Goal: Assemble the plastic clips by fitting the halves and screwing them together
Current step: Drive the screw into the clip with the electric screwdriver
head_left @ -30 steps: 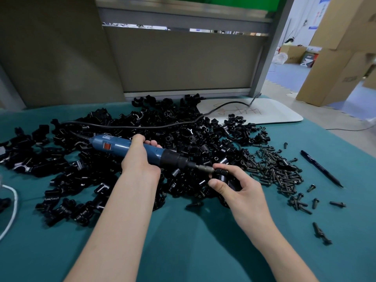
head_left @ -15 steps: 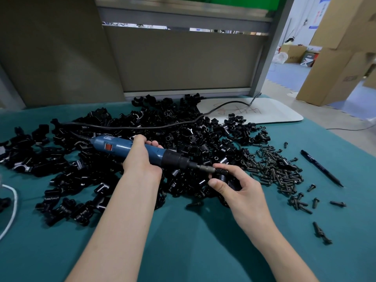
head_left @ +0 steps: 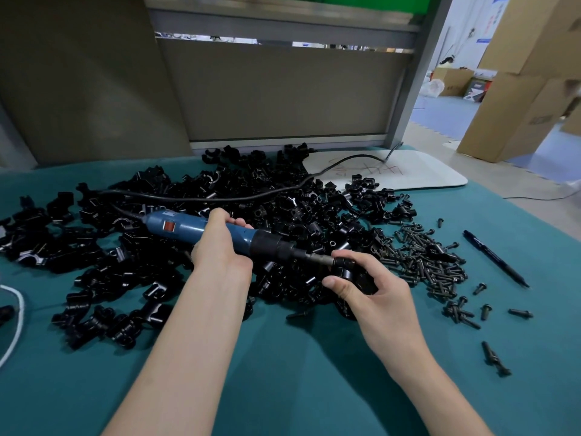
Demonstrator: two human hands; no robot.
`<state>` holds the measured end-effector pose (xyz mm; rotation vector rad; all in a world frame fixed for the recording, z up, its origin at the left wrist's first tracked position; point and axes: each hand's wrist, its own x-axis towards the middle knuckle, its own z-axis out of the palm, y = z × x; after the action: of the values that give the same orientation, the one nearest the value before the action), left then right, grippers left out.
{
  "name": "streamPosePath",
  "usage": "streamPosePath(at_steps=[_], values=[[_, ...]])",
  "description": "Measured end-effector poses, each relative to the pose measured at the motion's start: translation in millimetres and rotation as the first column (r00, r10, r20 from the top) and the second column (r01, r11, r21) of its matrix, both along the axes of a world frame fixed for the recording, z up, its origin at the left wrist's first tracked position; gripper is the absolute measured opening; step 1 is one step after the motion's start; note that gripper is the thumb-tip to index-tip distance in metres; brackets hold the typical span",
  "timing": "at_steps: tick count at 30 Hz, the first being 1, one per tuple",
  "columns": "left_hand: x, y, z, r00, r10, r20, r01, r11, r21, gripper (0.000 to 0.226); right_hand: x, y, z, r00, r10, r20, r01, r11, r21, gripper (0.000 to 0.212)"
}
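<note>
While a clip (head_left: 345,268) is clamped in the right hand (head_left: 379,298) at mid-bench, the screwdriver (head_left: 201,229) is gripped by the left hand (head_left: 220,251) | screwing is judged underway | heaped halves (head_left: 276,199) and screws (head_left: 424,259) are left unassembled

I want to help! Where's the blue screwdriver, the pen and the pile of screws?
blue screwdriver (head_left: 188,229), head view, on its blue body.
pen (head_left: 495,258), head view, middle of its barrel.
pile of screws (head_left: 423,258), head view, the heap's middle.

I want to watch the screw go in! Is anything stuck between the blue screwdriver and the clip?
Nothing visible is. The left hand grips the screwdriver, and its tip meets the clip pinched in the right hand.
</note>
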<state>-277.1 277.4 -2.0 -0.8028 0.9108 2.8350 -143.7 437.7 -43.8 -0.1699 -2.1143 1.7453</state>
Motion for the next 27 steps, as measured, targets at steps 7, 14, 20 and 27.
streamPosePath(at_steps=[7,14,20,27], values=[[-1,1,0,1.0,-0.003,-0.008,0.003,1.0,0.0,0.015,-2,2,0,1.0,-0.005,0.002,0.005,1.0,-0.02,0.029],[-2,-2,-2,0.998,-0.017,0.056,0.018,1.0,-0.015,0.022,0,2,-1,1.0,0.017,0.014,-0.017,0.998,0.06,0.027],[-7,-15,4,0.997,-0.048,0.057,0.049,0.998,-0.034,0.025,1,-2,-5,0.996,0.093,0.005,-0.093,0.979,0.18,0.033],[-10,-30,15,0.993,-0.035,0.116,0.056,0.982,-0.181,0.016,-3,6,0,1.0,0.014,0.008,-0.013,0.993,-0.118,0.036]])
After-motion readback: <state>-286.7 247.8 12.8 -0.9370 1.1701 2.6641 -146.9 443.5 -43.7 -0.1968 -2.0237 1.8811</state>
